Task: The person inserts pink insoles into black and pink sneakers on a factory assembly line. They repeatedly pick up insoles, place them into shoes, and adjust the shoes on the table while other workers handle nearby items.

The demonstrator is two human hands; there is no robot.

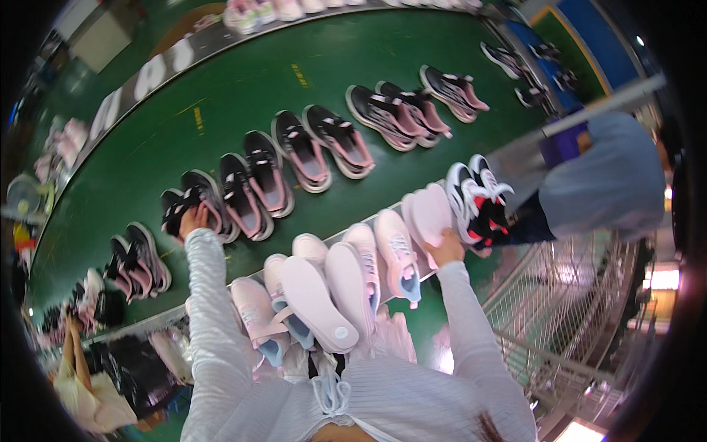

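Note:
On the green conveyor belt, my left hand (193, 219) reaches out to a black sneaker (172, 200), its fingers closed at the heel opening. That sneaker's mate (210, 193) lies just to its right. My right hand (446, 249) grips the heel end of a pale pink sneaker (433, 209) whose sole faces up. Between my arms, several pale pink sneakers (396, 247) line the near ledge, some upright with blue linings. Two more of them (317, 298) rest sole up. Beside my right hand stand white, black and red sneakers (464, 197).
Pairs of black-and-pink sneakers (302, 147) run diagonally along the green belt (243, 88). A person in a grey-blue sleeve (600, 184) is close on the right, above a wire rack (567, 309). Another person (85, 379) works at the far left. White insoles (151, 77) lie along the far ledge.

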